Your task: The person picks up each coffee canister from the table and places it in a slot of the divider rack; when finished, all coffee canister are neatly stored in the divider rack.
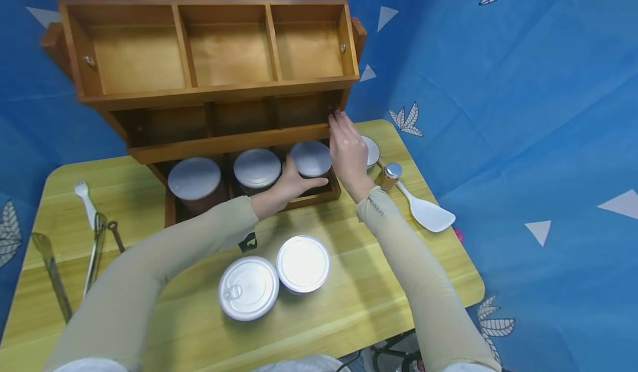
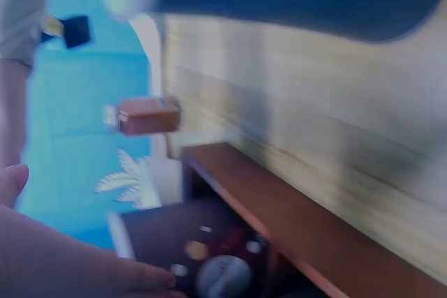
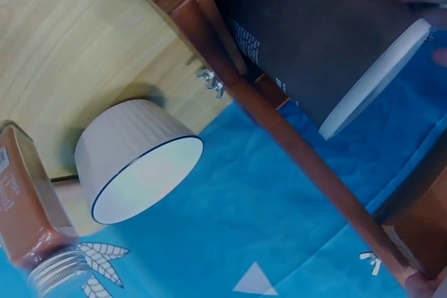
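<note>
Two round tins sit closest to the camera on the yellow table (image 1: 349, 305), a pull-tab can (image 1: 248, 288) on the left touching a white-lidded tin (image 1: 303, 263) on the right. Along the table's left edge lie a white fork (image 1: 86, 200) and metal tongs (image 1: 94, 250). Behind the tins stands a three-tier wooden rack (image 1: 214, 92), its bottom tier holding three dark jars with grey lids: the left jar (image 1: 194, 179), the middle jar (image 1: 257, 168) and the right jar (image 1: 311, 159). A person's left hand (image 1: 289, 186) reaches into the bottom tier with thumb and fingers curled round the right jar's side, gripping it in the rightmost compartment. Right hand (image 1: 348, 148) rises just beside that jar, fingers straight and relaxed, fingertips touching the right end of the rack's middle tier and holding nothing. To the right of the rack stand a white ribbed cup (image 3: 136, 158) and, just beside it, a brown spice bottle (image 1: 389, 176) with a metal cap; a white rice paddle (image 1: 423, 208) lies near the table's right edge
</note>
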`<control>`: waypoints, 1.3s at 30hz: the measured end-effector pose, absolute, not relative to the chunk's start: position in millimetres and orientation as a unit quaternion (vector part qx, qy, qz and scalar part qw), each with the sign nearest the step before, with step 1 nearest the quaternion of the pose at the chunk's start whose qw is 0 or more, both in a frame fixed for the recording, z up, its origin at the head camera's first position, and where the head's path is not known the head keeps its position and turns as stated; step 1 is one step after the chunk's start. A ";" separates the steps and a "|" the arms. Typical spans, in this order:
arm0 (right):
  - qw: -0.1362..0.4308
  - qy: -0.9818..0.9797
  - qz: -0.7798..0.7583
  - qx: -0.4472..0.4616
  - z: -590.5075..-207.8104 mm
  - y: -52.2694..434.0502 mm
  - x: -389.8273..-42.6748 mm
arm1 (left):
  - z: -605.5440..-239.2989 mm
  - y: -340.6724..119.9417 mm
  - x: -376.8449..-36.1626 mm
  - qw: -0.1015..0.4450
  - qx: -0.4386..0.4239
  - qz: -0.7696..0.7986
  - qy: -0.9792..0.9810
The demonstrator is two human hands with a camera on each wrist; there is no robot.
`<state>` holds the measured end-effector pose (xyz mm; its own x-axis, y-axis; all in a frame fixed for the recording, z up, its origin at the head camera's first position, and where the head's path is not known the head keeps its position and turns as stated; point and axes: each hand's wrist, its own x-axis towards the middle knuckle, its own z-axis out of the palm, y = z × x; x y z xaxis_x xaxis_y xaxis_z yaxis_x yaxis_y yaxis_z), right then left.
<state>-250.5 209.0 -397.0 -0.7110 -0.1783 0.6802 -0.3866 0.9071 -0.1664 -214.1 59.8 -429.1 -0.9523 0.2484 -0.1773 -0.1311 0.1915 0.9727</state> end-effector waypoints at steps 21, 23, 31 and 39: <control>0.354 -0.907 0.172 0.148 -400.3 206.8 -256.1 | -435.7 -138.8 -116.9 0.144 0.195 0.494 0.835; 0.355 -0.907 0.176 0.144 -402.1 204.7 -256.7 | -454.3 -157.4 -101.3 0.152 0.181 0.491 0.838; 0.352 -0.907 0.181 0.140 -402.8 201.1 -256.7 | -505.0 -169.2 -46.5 0.185 0.181 0.516 0.816; 0.330 -0.915 0.186 0.137 -399.8 200.1 -254.8 | -516.1 -148.2 -27.6 0.199 0.193 0.564 0.778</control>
